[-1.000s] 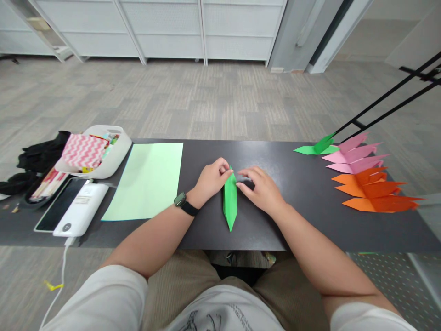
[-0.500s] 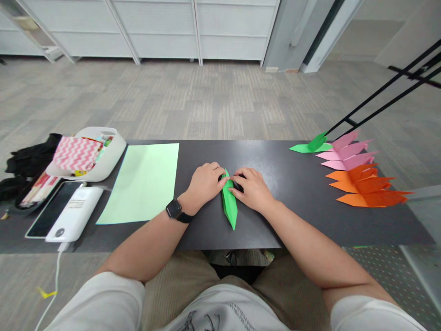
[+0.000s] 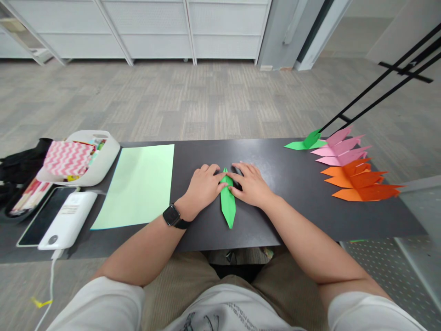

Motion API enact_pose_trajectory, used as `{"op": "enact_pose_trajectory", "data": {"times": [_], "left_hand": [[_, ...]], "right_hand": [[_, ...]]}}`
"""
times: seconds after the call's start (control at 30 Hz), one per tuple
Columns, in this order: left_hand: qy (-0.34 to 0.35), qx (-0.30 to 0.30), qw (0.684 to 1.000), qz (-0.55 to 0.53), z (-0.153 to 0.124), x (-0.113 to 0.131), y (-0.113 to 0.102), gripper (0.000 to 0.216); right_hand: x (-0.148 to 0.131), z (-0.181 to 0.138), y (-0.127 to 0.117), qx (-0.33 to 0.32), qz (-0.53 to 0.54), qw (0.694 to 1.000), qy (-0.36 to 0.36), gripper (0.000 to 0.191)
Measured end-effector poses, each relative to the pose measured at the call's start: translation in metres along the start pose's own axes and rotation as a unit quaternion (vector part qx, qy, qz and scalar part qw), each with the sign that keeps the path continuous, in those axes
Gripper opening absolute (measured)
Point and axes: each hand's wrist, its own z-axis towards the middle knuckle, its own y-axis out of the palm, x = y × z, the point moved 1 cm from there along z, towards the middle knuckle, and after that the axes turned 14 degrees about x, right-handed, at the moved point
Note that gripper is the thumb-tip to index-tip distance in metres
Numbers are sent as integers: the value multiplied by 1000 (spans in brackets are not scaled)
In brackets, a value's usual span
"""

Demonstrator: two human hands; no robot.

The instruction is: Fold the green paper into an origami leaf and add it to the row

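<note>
A folded green paper piece (image 3: 228,207), long and narrow with pointed ends, lies flat on the dark table in front of me. My left hand (image 3: 204,186) rests at its left edge, thumb and index finger pressing the upper part, the other fingers stretched out on the tabletop. From the right side, my right hand (image 3: 252,185) touches the same upper part with thumb and index finger, its remaining fingers spread. Neither hand is wrapped round the paper. Fingertips partly cover the piece near its top.
A light green paper sheet (image 3: 138,184) lies left. Beyond it are a white basket (image 3: 103,161), a phone (image 3: 44,218) and a white power bank (image 3: 69,220) with a cable. At right stand folded green (image 3: 305,143), pink (image 3: 341,151) and orange paper pieces (image 3: 358,186) beside a black frame (image 3: 372,94).
The green paper has gone from standing partly on edge to lying flatter. My fingers have spread from a pinch at its top to pressing on it. The view has shifted slightly.
</note>
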Motion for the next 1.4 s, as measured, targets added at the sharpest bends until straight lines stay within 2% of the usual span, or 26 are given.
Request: {"op": "enact_pose_trajectory", "data": {"times": [0.33, 0.7, 1.03, 1.1, 1.23, 1.3, 1.4], "left_hand": [[11, -16, 1000, 0, 2, -4, -6, 48], [50, 24, 998, -26, 0, -18, 9, 53], [54, 54, 995, -70, 1, -26, 17, 66], [57, 73, 992, -90, 4, -25, 13, 62], [108, 109, 973, -173, 10, -21, 1, 29], [158, 93, 958, -219, 11, -19, -2, 19], [214, 43, 941, -258, 10, -15, 1, 21]], "right_hand": [[3, 0, 4, -26, -19, 999, 2, 62], [6, 2, 5, -36, -16, 999, 15, 65], [3, 4, 7, -41, -27, 999, 15, 70], [3, 5, 6, -38, -31, 999, 21, 70], [10, 6, 5, -30, -34, 998, 35, 68], [18, 5, 5, -25, -36, 998, 48, 68], [28, 4, 6, -9, -33, 997, 64, 69]]}}
